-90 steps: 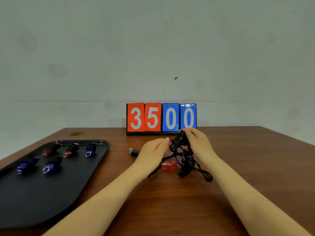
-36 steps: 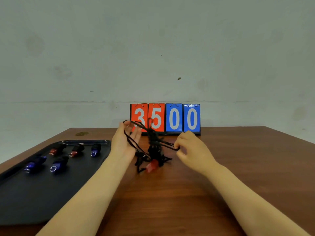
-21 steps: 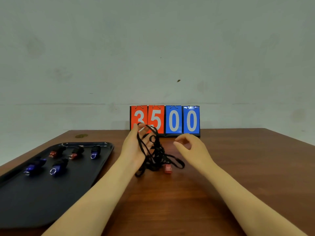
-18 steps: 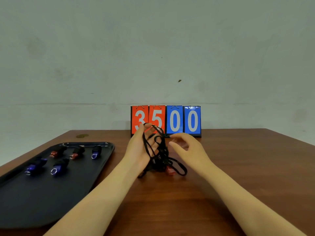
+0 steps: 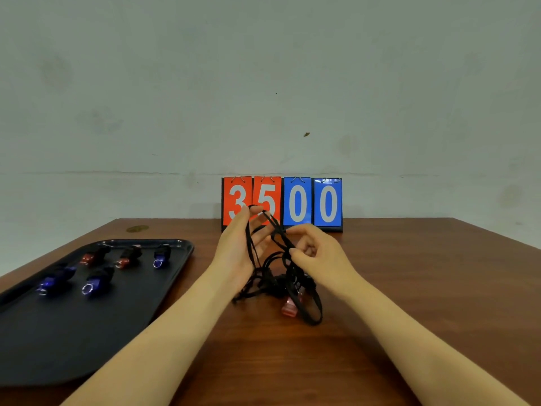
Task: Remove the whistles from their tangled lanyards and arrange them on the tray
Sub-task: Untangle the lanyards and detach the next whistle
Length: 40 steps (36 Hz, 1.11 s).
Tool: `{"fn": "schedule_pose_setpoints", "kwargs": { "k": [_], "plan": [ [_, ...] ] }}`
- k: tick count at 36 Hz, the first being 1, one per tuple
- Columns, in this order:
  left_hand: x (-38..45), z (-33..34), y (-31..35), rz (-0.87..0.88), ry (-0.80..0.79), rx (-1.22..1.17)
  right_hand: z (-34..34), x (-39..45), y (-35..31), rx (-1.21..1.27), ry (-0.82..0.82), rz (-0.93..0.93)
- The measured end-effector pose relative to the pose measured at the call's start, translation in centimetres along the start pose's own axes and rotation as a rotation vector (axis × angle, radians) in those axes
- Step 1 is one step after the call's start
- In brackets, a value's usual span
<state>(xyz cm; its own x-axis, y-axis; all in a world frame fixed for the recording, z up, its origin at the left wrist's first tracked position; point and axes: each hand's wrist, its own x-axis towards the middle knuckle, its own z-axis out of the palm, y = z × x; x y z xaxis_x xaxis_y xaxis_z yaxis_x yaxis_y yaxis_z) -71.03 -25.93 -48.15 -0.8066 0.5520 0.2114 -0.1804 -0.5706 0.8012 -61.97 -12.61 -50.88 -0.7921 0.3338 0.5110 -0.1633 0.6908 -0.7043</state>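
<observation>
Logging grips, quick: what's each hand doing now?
Left hand: open, black lanyard cords looped over its fingers.
Right hand: pinching a cord.

Bare counter [image 5: 409, 288] lies open to the right. The tray [image 5: 87, 341] with whistles [image 5: 96, 281] fills the left, the scoreboard [image 5: 282, 202] blocks the back, tangled lanyards [image 5: 281, 276] occupy the middle.
</observation>
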Motion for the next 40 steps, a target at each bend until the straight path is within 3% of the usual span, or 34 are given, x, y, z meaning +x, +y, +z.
{"fn": "schedule_pose_setpoints", "kwargs": {
  "k": [7,14,24,26,30,32,36,40],
  "plan": [
    [0.2,-0.5,-0.3,-0.012,0.044,0.115,0.2,0.0,-0.4,0.107,-0.066,0.004],
    [0.8,-1.3,-0.4,0.005,0.118,0.009,-0.1,0.2,-0.2,0.115,-0.152,0.174],
    [1.5,-2.2,-0.1,0.007,0.158,-0.225,-0.8,0.4,-0.4,0.186,-0.035,0.191],
    [1.5,-2.5,0.0,0.021,0.172,-0.118,-0.9,0.6,-0.1,0.206,0.034,0.2],
    [2.5,-3.4,-0.2,0.043,0.345,0.322,-1.3,0.9,0.5,0.198,0.142,0.241],
    [3.5,-3.9,-0.5,0.027,0.355,0.497,-1.4,0.9,0.7,0.193,0.176,0.242],
    [2.6,-3.4,-1.5,0.246,0.257,0.944,-1.2,0.7,0.5,0.18,0.19,0.191],
    [1.0,-2.3,-2.0,0.475,0.038,1.275,-0.8,0.6,0.5,0.141,0.182,0.152]
  ]
}}
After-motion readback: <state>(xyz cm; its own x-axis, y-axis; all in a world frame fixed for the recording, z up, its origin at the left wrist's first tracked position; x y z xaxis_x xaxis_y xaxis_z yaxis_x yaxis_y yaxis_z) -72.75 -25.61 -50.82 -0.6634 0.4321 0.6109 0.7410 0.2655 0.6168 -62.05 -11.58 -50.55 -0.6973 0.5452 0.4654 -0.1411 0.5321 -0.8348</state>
